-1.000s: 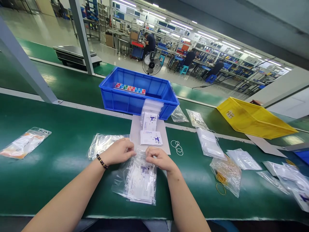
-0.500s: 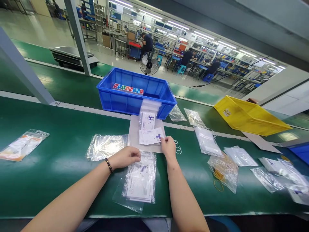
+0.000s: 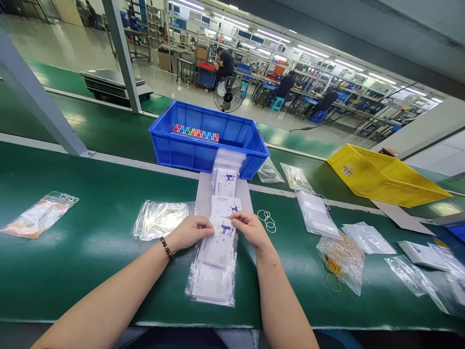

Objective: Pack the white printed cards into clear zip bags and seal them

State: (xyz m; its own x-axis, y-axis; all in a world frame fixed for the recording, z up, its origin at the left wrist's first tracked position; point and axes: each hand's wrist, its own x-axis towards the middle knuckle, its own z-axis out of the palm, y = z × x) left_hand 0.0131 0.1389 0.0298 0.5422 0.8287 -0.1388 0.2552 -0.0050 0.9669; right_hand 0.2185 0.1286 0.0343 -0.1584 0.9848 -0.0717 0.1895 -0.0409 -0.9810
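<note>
A clear plastic bag (image 3: 212, 283) with white printed cards inside lies on the green belt right in front of me. My left hand (image 3: 191, 230), with a bead bracelet at the wrist, pinches the bag's open top at its left side. My right hand (image 3: 249, 228) pinches a white card with a purple logo (image 3: 221, 240), which lies partly in the bag's mouth. Just beyond, a stack of the same cards (image 3: 225, 206) rests on a grey sheet (image 3: 203, 191).
A blue bin (image 3: 207, 138) stands behind the cards, a yellow bin (image 3: 381, 177) lies tilted at right. Empty clear bags (image 3: 160, 219), white rubber bands (image 3: 267, 220), a bag of yellow bands (image 3: 341, 261), filled bags (image 3: 316, 215) and a packet (image 3: 38, 215) lie around. People work far behind.
My right hand reached to the card stack, took a card and brought it back to the bag's mouth. My left hand stayed at the bag's top.
</note>
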